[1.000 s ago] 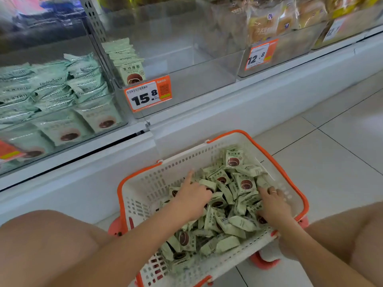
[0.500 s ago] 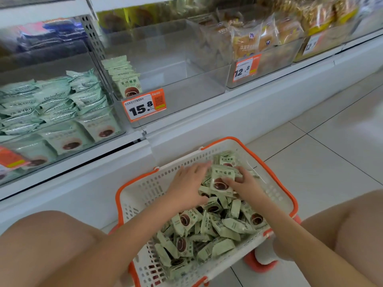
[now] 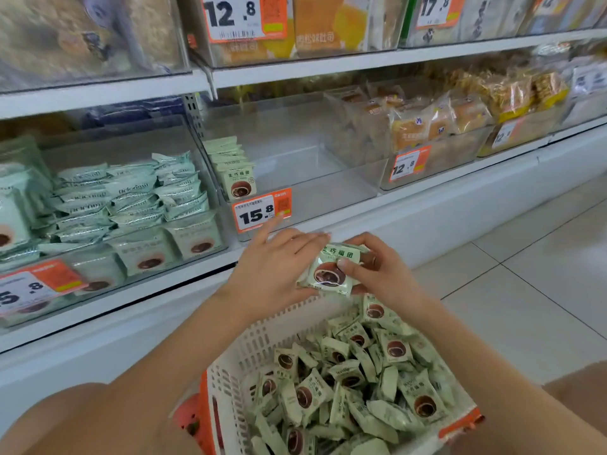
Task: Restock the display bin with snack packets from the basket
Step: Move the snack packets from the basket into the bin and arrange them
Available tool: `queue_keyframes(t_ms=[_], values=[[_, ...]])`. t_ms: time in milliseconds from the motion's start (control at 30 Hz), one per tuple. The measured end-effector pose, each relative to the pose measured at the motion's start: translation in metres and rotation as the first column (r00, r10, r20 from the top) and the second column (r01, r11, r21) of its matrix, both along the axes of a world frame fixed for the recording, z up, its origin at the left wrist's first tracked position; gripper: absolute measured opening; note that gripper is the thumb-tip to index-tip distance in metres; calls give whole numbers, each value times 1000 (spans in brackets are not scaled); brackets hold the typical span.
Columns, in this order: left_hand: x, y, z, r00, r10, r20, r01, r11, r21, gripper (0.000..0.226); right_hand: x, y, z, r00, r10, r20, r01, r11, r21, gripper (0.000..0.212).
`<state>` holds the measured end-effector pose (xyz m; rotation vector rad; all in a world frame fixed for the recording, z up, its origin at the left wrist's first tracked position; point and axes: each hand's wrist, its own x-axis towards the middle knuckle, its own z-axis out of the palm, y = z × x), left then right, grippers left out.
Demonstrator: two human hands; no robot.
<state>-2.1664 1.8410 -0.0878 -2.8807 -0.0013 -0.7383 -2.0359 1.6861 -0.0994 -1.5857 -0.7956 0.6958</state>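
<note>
I am watching both hands holding a small stack of snack packets just above the far rim of the basket, at about twelve o'clock from it; the top packet is pale green, glossy, squarish with crimped ends, carrying dark characters and a round brown picture; the left hand is lying along the stack's nine o'clock side, palm toward it, fingers nearly straight and reaching over its top edge, forefinger pointing up toward the price tag; the right hand is gripping from three o'clock, thumb pressing on the front face, fingers curling behind; how many packets are in the stack I cannot tell. The basket is white perforated plastic with an orange rim, and a loose heap of the same packets is lying in it; the display bin at twelve o'clock is clear, hard-walled plastic, with one upright row of matching packets standing against its nine o'clock wall; at nine o'clock a neighbouring clear bin is holding stacked mint-green wrappers.
</note>
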Motion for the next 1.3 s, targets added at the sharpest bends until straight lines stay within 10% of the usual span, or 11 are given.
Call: queue_keyframes(t_ms=[167,367,533,1300], values=[[-4,47,30,940,337,56,-328,936,-127,100,37,83,69,964,-60,258,32,993,114,24],[-17,89,18,919,394,-34,-395,917,-56,56,67,201,92,854,144,499,-72,984,-162,23],[-17,94,16,938,336,85,-333,942,-51,52,64,260,54,827,309,469,-124,915,-384,30],[-13,85,19,918,396,22,-392,914,-101,46,68,282,28,920,235,312,-109,921,-373,44]])
